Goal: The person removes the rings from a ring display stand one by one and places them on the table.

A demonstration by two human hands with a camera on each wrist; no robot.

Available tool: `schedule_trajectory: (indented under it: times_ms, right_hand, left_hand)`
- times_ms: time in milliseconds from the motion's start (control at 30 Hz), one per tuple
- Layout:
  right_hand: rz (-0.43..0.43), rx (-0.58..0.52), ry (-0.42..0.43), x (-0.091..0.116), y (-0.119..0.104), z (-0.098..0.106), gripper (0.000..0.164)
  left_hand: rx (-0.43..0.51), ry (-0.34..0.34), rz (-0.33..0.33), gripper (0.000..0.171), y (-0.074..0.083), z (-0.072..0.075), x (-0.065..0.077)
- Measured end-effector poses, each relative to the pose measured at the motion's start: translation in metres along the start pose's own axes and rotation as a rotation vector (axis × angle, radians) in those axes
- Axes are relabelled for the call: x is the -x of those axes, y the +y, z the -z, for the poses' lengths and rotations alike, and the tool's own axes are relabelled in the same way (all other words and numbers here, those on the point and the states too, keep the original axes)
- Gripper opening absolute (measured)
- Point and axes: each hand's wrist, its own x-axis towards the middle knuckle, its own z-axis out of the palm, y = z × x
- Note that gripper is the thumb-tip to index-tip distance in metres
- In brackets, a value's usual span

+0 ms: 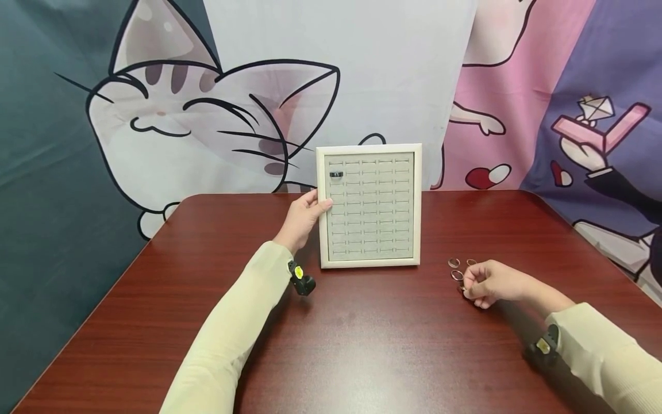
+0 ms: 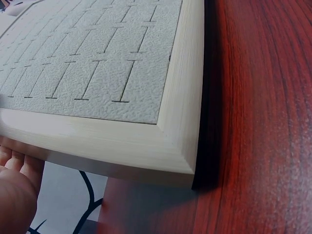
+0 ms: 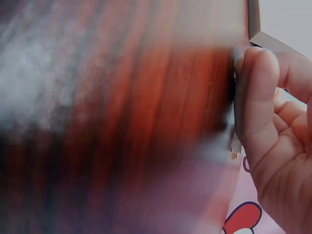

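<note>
A cream-framed ring display board (image 1: 370, 230) with rows of slits in grey padding stands upright on the table. One dark ring (image 1: 336, 174) sits in a slot near its top left. My left hand (image 1: 302, 220) grips the board's left edge, thumb on the front and fingers behind; the left wrist view shows the frame (image 2: 97, 141) close up. To the board's right, my right hand (image 1: 491, 283) pinches a small ring (image 1: 463, 289) at its fingertips, mostly hidden. Beside those fingers lie a ring (image 1: 454, 263), a second ring (image 1: 457, 276) and a partly covered one (image 1: 472, 262).
The reddish-brown wooden table (image 1: 362, 345) reaches back to a cartoon-printed cloth (image 1: 393, 69). A black wrist camera (image 1: 302, 282) is strapped to the left sleeve, and another (image 1: 543, 348) to the right. Glare lies on the table's front middle.
</note>
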Motion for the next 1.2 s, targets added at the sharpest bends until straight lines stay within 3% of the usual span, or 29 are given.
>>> schedule_trajectory:
  times_ms: [467, 933, 1067, 1200]
  right_hand:
    - [-0.058, 0.110, 0.038, -0.002, -0.006, -0.004, 0.011]
    - [-0.077, 0.138, 0.033, -0.003, -0.012, -0.007, 0.008]
    - [-0.058, 0.197, 0.059, -0.005, -0.031, 0.001, 0.006]
    - [0.007, 0.296, 0.159, -0.016, -0.071, 0.014, 0.005]
  left_hand:
    - [-0.002, -0.004, -0.005, 0.039, 0.000, 0.001, -0.002]
    - [-0.005, 0.006, 0.005, 0.038, 0.001, 0.000, 0.000]
    - [-0.015, 0.003, 0.016, 0.038, 0.000, 0.000, 0.000]
    - [-0.009, 0.001, 0.009, 0.038, -0.001, 0.000, 0.001]
